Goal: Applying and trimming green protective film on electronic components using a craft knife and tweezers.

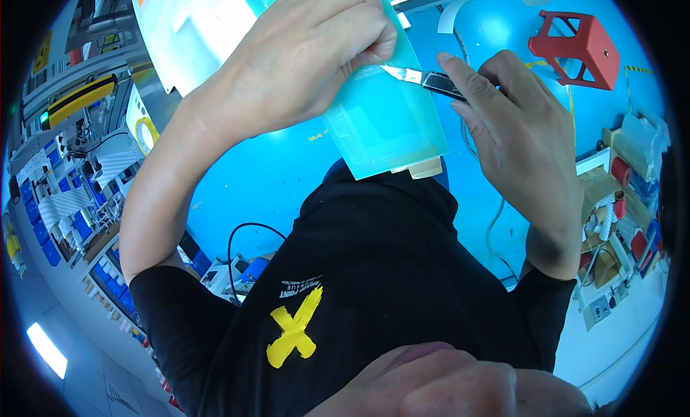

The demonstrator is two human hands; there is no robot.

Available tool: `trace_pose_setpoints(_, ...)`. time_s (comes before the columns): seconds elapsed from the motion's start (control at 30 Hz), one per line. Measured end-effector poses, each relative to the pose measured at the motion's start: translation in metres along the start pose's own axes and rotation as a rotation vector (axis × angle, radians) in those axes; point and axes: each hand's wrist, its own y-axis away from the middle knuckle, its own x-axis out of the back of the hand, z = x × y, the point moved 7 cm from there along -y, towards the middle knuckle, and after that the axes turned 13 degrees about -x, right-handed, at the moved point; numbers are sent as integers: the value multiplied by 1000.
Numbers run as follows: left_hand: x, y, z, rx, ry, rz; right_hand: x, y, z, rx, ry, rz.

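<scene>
A teal, see-through flat sheet or panel [392, 133] hangs at the top middle, with a small tan piece at its lower edge. My left hand [309, 58] lies over its upper part, fingers closed in a pinch at the surface. What they pinch is hidden by the fingers. In my right hand [514, 119] is a utility knife [442, 84], gripped between thumb and fingers. Its bare blade points left, with the tip at the teal panel close beside my left fingertips.
A bright white panel [194, 33] stands at the upper left. On the blue floor [241, 183] sits a red stool [600, 54], at the upper right. An open container of mixed items [604, 230] is at the right. Shelving with blue bins [43, 234] lines the left, and a grey cable [496, 216] runs along the floor.
</scene>
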Motion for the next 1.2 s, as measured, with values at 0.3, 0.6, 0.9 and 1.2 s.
trace_pose_setpoints(0.3,0,1,0,-40,-64,-1,1,-1,2,15,32,20)
trace_pose_setpoints(0.6,10,-25,-8,730,65,-417,4,-9,15,-55,-72,99)
trace_pose_setpoints(0.9,6,-3,11,1246,296,249,6,-29,1,-184,-932,0)
trace_pose_setpoints(1.2,7,-5,30,1313,336,414,12,-43,0,-109,-927,16)
